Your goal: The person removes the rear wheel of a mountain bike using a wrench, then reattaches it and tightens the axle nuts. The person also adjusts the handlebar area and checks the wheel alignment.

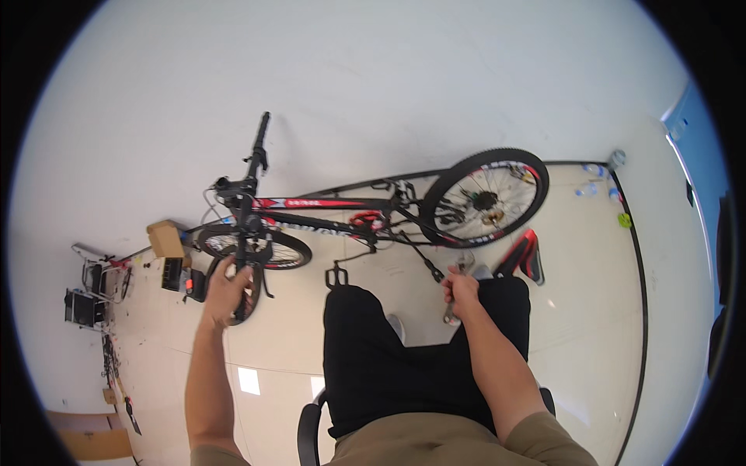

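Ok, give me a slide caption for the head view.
Seated person's left hand grips the bicycle's handlebar end while right hand holds a wrench.

Black bicycle (350, 210) frame with red stripes and white lettering. Black tyre on far-right wheel (486, 198), red and white rim marks. Silver wrench (457, 291). Black trousers (404, 357), tan shirt (435, 443). Glossy cream floor (590, 311), white wall (388, 78), blue panel (703, 155) at right. Brown cardboard box (165, 238) at left.
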`<act>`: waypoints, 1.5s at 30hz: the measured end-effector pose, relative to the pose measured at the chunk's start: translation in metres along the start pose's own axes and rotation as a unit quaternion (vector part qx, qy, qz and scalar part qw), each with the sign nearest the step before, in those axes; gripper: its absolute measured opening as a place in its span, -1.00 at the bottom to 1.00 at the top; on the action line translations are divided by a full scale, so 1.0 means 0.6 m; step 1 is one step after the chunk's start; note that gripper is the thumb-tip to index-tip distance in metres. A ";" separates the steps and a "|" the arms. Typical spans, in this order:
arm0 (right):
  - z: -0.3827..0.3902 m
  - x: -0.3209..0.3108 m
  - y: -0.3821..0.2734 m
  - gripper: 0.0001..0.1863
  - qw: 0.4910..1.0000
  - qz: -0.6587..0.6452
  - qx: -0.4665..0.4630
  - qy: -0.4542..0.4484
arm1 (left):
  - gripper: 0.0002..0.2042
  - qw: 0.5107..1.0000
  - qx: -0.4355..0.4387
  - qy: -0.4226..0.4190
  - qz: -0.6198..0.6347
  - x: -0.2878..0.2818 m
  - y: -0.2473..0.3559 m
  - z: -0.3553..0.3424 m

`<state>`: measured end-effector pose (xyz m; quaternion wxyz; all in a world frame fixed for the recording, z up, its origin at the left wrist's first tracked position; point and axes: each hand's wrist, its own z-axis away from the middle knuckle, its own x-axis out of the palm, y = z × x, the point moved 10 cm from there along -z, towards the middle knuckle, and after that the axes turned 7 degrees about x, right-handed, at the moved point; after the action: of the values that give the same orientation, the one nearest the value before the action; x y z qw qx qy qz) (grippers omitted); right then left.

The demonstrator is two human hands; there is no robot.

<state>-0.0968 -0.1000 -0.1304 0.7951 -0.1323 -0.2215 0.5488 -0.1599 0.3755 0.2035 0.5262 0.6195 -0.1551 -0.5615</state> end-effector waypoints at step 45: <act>0.015 -0.001 0.011 -0.61 0.997 -0.069 -0.008 -0.019 | -0.79 0.937 0.067 0.216 0.267 0.018 -0.111 0.097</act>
<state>-0.1071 -0.0986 -0.1257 0.8259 -0.1129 -0.2495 0.4928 -0.2331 0.3658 0.1537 0.6350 0.6953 -0.2349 -0.2410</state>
